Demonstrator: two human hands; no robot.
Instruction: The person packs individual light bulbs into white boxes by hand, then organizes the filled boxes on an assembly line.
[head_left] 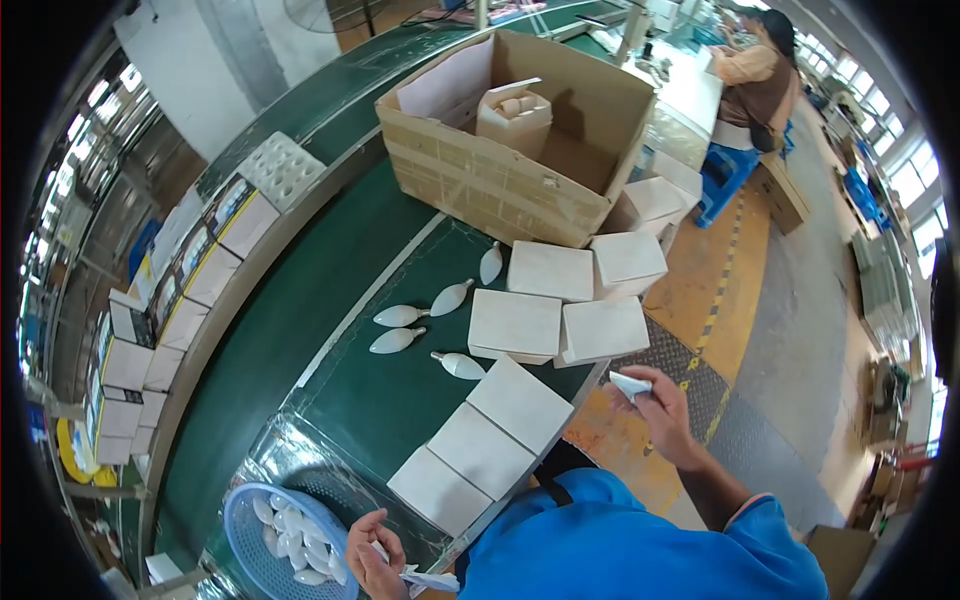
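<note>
My left hand (pixel 372 556) is at the bottom edge beside a blue basket (pixel 240 512) full of white candle-shaped bulbs. It grips a small white item, with a flat white carton piece (pixel 430 580) just under it. My right hand (pixel 660 410) is raised off the belt's right edge and pinches a folded white carton piece (pixel 630 383). Three plain white boxes (pixel 480 450) lie in a row on the green belt (pixel 330 300) between my hands. Several loose bulbs (pixel 400 316) lie on the belt beyond them.
More white boxes (pixel 545 320) sit in front of a large open cardboard box (pixel 480 180) that holds a smaller carton. Printed and white boxes (pixel 180 300) line the belt's left side beside a white tray (pixel 280 168). Another person (pixel 755 80) works at the far right.
</note>
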